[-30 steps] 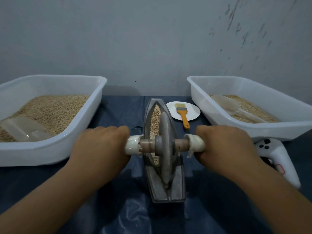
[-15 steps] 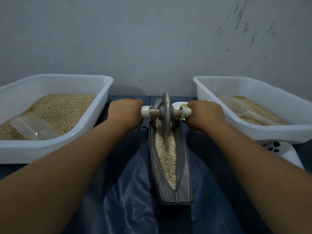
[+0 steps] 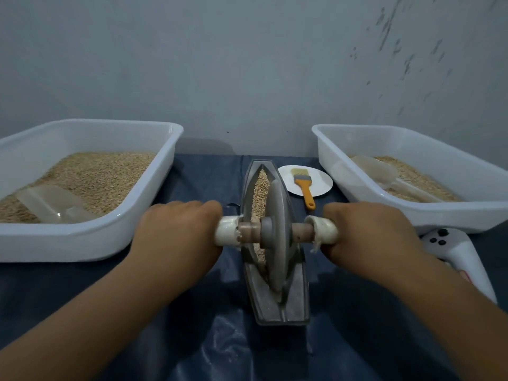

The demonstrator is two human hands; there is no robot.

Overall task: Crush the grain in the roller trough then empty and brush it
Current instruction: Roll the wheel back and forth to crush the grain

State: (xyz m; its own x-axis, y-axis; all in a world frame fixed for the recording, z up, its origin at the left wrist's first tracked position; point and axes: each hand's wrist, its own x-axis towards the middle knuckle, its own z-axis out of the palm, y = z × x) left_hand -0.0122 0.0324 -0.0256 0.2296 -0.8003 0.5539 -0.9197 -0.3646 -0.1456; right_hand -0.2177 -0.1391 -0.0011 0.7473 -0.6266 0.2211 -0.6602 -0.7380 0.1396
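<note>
Grey metal boat-shaped trough (image 3: 294,298) centre on dark blue cloth (image 3: 209,339), pale grain (image 3: 259,193) inside. Grey roller disc (image 3: 277,237) upright near its near end. Left hand (image 3: 178,232), right hand (image 3: 365,232) gripping white axle handles (image 3: 226,231).

Grey trough (image 3: 297,292), tan grain (image 3: 259,188) — orange-handled brush (image 3: 303,185)

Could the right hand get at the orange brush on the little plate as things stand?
Probably yes, once freed: the right hand grips the roller handle; the brush lies on its plate just beyond, nothing between.
</note>
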